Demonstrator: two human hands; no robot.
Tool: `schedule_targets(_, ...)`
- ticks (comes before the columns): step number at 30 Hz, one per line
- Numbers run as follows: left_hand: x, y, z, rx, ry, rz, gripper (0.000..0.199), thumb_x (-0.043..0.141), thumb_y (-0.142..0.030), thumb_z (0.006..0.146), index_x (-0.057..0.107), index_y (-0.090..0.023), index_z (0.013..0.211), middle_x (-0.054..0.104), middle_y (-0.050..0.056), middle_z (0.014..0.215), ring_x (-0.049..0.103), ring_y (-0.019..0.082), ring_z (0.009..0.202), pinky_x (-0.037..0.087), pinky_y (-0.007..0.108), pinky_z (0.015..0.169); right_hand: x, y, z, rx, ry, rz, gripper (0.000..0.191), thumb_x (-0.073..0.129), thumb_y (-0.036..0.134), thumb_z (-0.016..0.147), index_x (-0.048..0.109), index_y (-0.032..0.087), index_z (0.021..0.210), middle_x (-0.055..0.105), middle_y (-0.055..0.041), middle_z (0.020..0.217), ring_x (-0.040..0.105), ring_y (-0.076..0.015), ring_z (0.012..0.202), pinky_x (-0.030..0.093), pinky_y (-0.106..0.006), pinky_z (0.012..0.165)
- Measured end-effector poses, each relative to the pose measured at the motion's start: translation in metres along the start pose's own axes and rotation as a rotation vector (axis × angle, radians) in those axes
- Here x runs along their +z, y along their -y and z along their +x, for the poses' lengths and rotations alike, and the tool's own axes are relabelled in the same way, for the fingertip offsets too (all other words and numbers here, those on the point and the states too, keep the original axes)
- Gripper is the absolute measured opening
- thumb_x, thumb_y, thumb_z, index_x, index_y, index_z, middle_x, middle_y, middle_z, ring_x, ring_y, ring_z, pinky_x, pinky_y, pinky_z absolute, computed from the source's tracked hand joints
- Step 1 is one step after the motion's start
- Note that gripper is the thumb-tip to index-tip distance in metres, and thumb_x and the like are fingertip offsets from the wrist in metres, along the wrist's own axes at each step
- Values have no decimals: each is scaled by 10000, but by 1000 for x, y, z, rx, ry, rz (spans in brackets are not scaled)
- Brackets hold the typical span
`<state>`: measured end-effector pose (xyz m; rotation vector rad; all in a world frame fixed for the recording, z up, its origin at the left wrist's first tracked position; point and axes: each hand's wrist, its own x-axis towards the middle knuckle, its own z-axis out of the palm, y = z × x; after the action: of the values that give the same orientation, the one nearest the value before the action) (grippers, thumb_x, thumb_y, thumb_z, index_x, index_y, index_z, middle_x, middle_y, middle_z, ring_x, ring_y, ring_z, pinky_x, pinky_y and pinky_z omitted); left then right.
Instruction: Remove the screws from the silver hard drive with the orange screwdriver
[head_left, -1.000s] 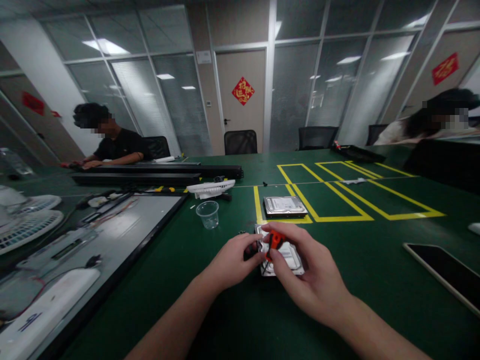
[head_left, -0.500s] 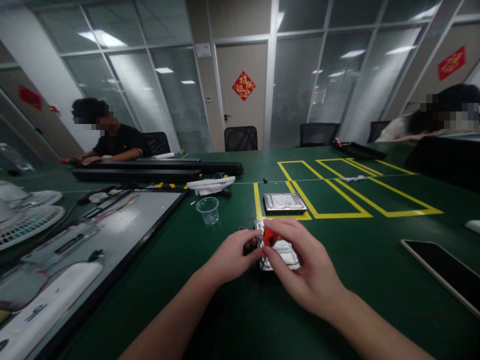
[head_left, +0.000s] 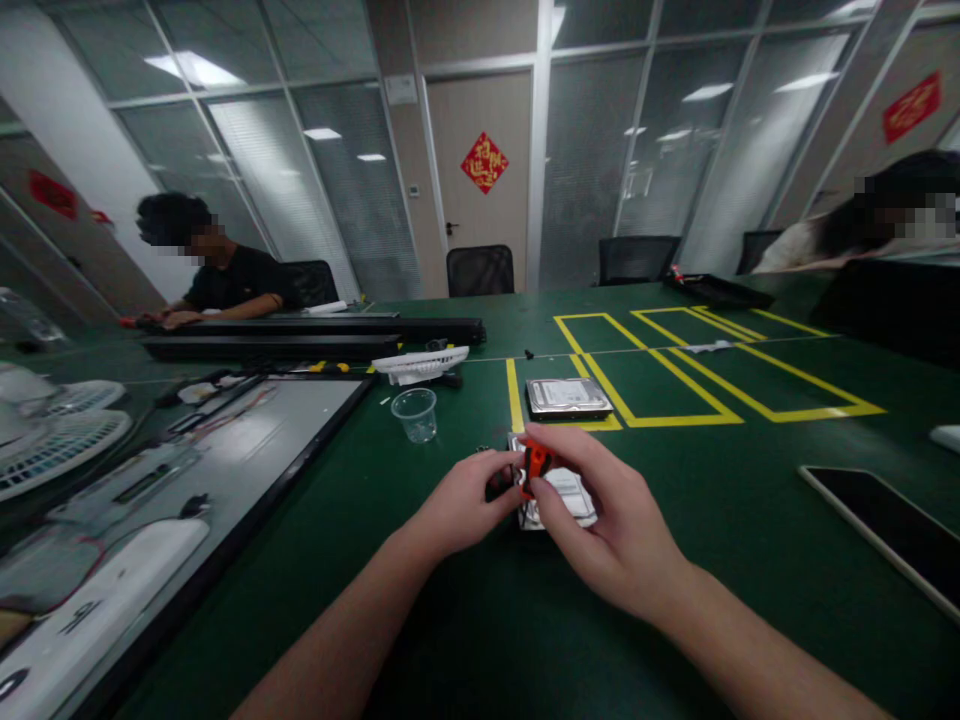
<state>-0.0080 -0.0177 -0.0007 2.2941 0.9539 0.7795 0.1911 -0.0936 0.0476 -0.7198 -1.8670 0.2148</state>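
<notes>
A hard drive [head_left: 568, 497] lies label side up on the green table in front of me, partly hidden by my fingers. My right hand [head_left: 600, 510] is closed around the red and black handle of a screwdriver [head_left: 536, 462], which stands roughly upright over the drive's left part. The screwdriver's tip is hidden. My left hand [head_left: 476, 502] is at the drive's left edge, thumb and fingertips drawn together beside the screwdriver; what they grip is hidden. Just beyond lies a second hard drive [head_left: 568, 397], near yellow tape lines.
A clear plastic cup [head_left: 415, 414] and a white fan part [head_left: 422, 364] stand left of the drives. A large flat panel [head_left: 247, 440] with parts covers the left side. At right lies a phone [head_left: 885, 535]. Two people sit across the table.
The red handle has turned a little in my right hand's fingers, showing more of its black part. Both hands stay at the near drive. The camera view has shifted slightly.
</notes>
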Motion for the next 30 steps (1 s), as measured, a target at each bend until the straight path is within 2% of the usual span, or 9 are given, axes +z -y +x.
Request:
schedule_targets(3, 1, 2, 0, 9, -6, 2, 250, 685, -313, 982, 739, -197, 1198, 751, 74, 1112, 678, 263, 973, 535, 379, 902, 0, -1, 0, -16, -12, -12, 514, 664, 127, 984, 570, 260, 1471, 666, -91, 1315, 671, -224, 1200, 592, -379, 1034)
schedule_targets(7, 1, 3, 0, 19, -2, 17, 261, 672, -345, 1001, 737, -202, 1209, 751, 77, 1120, 681, 265, 984, 538, 380, 917, 1, -3, 0, -4, -39, -41, 484, 689, 150, 990, 588, 283, 1445, 676, -75, 1234, 687, -211, 1116, 616, -356, 965)
schedule_targets(13, 0, 0, 0, 11, -7, -9, 226, 686, -291, 978, 736, -214, 1184, 754, 68, 1130, 688, 268, 1003, 541, 388, 948, 1, -1, -1, 20, 16, -15, 552, 619, 115, 1009, 509, 274, 1525, 687, -83, 1337, 685, -209, 1184, 588, -376, 1062)
schedule_targets(17, 0, 1, 0, 7, 2, 2, 241, 690, -325, 980, 742, -200, 1180, 756, 81, 1127, 690, 278, 1014, 550, 386, 927, 1, -3, 0, -6, 0, -26, 540, 712, 161, 980, 554, 273, 1483, 671, -88, 1302, 673, -217, 1175, 603, -368, 1019)
schedule_targets(21, 0, 0, 0, 17, -10, 11, 264, 683, -310, 989, 729, -211, 1230, 753, 74, 1145, 690, 265, 1013, 543, 384, 943, 1, -4, -1, 19, -11, -41, 530, 644, 133, 1009, 533, 287, 1504, 691, -74, 1259, 689, -205, 1114, 610, -381, 1008)
schedule_targets(25, 1, -1, 1, 19, -9, 4, 198, 687, -271, 974, 744, -214, 1155, 759, 54, 1088, 685, 257, 969, 540, 385, 909, 1, -2, -1, 7, 26, -4, 560, 596, 100, 1004, 509, 282, 1527, 667, -91, 1385, 665, -229, 1254, 583, -421, 1092)
schedule_targets(27, 2, 1, 1, 22, -3, -2, 197, 687, -277, 976, 748, -211, 1151, 761, 56, 1091, 688, 262, 976, 538, 389, 904, 1, -1, 0, -1, 21, -2, 542, 638, 119, 993, 538, 286, 1500, 656, -94, 1375, 658, -236, 1259, 592, -422, 1075)
schedule_targets(30, 2, 3, 0, 25, -1, 7, 250, 682, -309, 991, 740, -210, 1212, 759, 69, 1127, 691, 270, 1003, 540, 396, 912, 2, -2, 1, -3, -4, -21, 525, 701, 154, 981, 566, 297, 1468, 669, -85, 1289, 680, -227, 1170, 622, -404, 1004)
